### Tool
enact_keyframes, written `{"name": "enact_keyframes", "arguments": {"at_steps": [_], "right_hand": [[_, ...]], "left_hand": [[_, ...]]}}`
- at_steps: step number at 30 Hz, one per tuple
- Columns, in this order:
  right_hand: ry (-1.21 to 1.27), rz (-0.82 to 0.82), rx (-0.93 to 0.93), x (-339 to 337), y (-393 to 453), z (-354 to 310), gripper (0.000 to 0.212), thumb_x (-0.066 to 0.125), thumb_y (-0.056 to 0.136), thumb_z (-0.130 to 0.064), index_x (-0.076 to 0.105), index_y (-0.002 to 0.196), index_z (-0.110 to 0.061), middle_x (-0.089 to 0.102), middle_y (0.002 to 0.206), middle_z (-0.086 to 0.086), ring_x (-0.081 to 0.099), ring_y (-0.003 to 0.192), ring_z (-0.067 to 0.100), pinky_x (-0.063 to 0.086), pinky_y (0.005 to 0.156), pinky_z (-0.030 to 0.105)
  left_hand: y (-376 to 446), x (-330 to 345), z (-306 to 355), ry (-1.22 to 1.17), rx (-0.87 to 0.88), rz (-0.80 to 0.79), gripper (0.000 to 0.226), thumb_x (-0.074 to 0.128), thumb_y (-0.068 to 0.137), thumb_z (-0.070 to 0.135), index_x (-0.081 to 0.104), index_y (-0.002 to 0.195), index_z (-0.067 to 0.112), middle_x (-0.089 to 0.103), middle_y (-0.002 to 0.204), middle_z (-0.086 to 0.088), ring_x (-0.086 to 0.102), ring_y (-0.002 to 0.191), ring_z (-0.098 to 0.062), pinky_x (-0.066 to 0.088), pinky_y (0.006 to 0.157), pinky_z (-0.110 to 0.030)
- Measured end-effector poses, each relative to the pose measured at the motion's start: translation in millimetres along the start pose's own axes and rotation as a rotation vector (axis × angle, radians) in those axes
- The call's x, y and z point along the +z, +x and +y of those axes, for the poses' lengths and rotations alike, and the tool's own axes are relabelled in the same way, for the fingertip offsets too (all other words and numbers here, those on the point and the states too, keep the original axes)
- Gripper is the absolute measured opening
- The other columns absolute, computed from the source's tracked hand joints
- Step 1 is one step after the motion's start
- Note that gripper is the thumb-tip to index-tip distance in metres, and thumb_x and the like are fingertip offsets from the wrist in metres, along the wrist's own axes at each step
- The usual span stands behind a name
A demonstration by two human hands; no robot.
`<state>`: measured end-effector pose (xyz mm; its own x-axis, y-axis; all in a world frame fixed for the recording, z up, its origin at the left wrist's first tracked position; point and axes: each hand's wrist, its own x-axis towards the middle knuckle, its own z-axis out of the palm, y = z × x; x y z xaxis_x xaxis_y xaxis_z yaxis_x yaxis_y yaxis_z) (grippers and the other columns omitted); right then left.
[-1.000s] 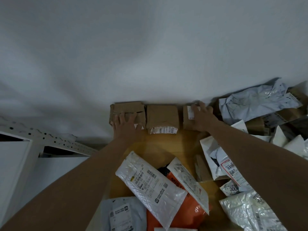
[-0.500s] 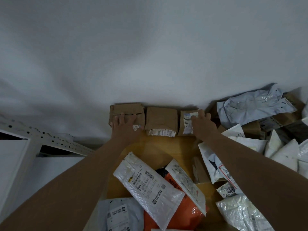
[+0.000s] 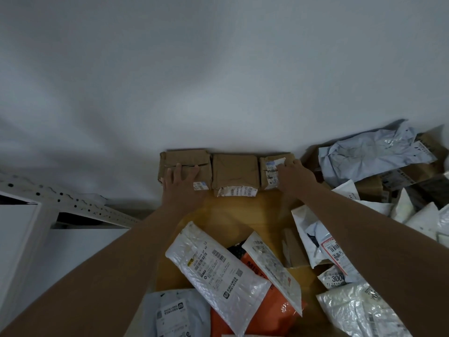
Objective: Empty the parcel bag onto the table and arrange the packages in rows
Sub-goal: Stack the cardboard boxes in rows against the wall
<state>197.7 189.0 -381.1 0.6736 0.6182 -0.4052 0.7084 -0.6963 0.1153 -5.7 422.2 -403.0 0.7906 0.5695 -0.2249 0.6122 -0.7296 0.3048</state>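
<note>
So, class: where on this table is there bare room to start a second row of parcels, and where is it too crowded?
Bare wood lies just below the three brown boxes, between the two forearms. The right side is crowded with heaped white bags, and the near edge with the white mailer over the orange bag.

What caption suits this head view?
Both hands press the end boxes of a three-box row.
</note>
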Motion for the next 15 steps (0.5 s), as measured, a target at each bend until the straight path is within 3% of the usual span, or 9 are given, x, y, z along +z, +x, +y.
{"name": "enact_keyframes", "arguments": {"at_steps": [5,8,11,15], "right_hand": [[0.108,-0.025,-0.047,-13,-1,16,0.063,0.065,0.09,-0.036,0.039,0.139,-0.006,0.01,0.157,0.011,0.054,0.116,0.031,0.049,0.09,0.036],[0.164,-0.012,-0.039,-14,5,17,0.087,0.073,0.085,-0.034,0.02,0.147,-0.004,0.023,0.151,0.012,0.05,0.124,0.032,0.048,0.091,0.037],[0.14,-0.037,0.009,-12,7,16,0.105,0.082,0.074,-0.039,0.014,0.148,-0.009,0.022,0.144,0.012,0.056,0.116,0.034,0.054,0.089,0.042],[-0.058,-0.033,0.039,-6,4,6,0.095,0.08,0.076,-0.039,0.019,0.144,-0.012,0.029,0.139,0.015,0.062,0.106,0.033,0.056,0.076,0.037]], "left_hand": [[-1,2,-1,-0.024,0.004,0.019,0.082,0.045,0.07,0.06,0.041,0.146,0.029,0.02,0.157,-0.022,0.013,0.143,-0.045,0.013,0.116,-0.058],[2,1,-2,-0.018,0.007,-0.017,0.077,0.054,0.078,0.058,0.036,0.148,0.031,0.016,0.158,-0.021,0.009,0.144,-0.044,0.012,0.116,-0.058],[5,1,-3,-0.015,0.008,-0.053,0.075,0.061,0.085,0.051,0.028,0.15,0.035,0.008,0.16,-0.018,0.003,0.146,-0.041,0.008,0.118,-0.057],[5,0,-1,-0.012,-0.012,-0.087,0.075,0.059,0.087,0.049,0.023,0.151,0.037,0.003,0.161,-0.015,-0.001,0.147,-0.038,0.005,0.119,-0.054]]}}
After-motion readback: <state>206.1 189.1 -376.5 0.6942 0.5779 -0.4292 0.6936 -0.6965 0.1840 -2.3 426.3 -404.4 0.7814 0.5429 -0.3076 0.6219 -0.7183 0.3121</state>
